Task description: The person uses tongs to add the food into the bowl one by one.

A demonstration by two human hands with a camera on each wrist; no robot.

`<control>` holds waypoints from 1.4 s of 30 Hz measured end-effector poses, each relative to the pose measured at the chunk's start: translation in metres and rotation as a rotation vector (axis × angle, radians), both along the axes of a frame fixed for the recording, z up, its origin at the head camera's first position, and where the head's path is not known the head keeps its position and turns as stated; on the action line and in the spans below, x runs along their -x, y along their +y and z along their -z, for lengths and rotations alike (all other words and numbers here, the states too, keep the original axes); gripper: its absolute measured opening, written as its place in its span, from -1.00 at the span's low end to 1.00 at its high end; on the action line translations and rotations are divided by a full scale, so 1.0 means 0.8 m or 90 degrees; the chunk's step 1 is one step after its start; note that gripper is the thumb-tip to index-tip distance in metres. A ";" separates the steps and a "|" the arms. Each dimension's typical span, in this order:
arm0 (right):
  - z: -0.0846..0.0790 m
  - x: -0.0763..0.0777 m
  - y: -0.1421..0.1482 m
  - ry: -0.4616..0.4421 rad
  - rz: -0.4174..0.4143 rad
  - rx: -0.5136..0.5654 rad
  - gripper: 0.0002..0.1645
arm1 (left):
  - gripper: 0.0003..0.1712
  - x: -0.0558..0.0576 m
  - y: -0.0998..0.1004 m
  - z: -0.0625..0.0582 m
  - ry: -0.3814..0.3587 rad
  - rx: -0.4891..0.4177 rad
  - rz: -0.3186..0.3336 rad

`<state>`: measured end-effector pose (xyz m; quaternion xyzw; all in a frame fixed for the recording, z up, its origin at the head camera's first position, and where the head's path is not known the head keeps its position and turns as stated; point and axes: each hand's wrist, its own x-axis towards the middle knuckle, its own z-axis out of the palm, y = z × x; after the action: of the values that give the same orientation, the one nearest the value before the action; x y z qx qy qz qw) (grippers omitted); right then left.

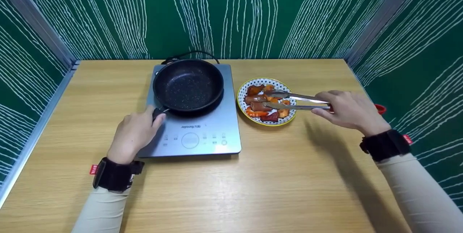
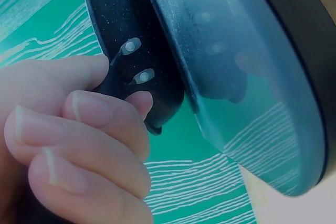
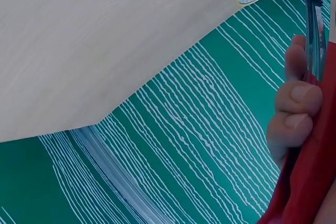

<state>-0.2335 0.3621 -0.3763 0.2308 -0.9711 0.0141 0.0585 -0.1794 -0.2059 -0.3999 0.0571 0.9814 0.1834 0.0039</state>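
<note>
My left hand [image 1: 134, 131] grips the black handle of a dark non-stick frying pan [image 1: 188, 87], fingers curled round it in the left wrist view. The pan sits on a silver induction cooker [image 1: 197, 128], with no food visible inside. My right hand [image 1: 349, 110] holds metal tongs [image 1: 307, 98] by their red handles [image 3: 315, 140]. The tongs' tips are spread apart over a dotted plate [image 1: 243, 97], the lower tip at a sausage piece [image 1: 258, 106]. I cannot tell whether they touch it. Another sausage piece [image 1: 255, 98] and several orange and dark red pieces share the plate.
The cooker's touch panel [image 1: 190, 140] faces me, and a black cord [image 1: 197, 51] runs behind it. The wooden table [image 1: 253, 182] ends at green, white-streaked walls [image 1: 246, 16] at the back and sides.
</note>
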 end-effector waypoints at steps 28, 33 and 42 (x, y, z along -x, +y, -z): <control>-0.004 0.022 -0.006 -0.053 -0.033 -0.056 -0.41 | -0.53 0.000 -0.002 -0.001 0.011 0.007 0.001; -0.003 0.023 -0.011 -0.061 -0.042 -0.050 -0.43 | -0.51 0.000 -0.002 -0.001 0.009 0.007 0.003; -0.003 0.021 -0.015 -0.076 -0.045 -0.034 -0.49 | -0.52 0.000 -0.003 0.000 0.004 0.004 0.003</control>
<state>-0.2507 0.3502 -0.3743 0.2649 -0.9643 0.0042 -0.0062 -0.1795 -0.2082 -0.3999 0.0598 0.9818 0.1804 0.0013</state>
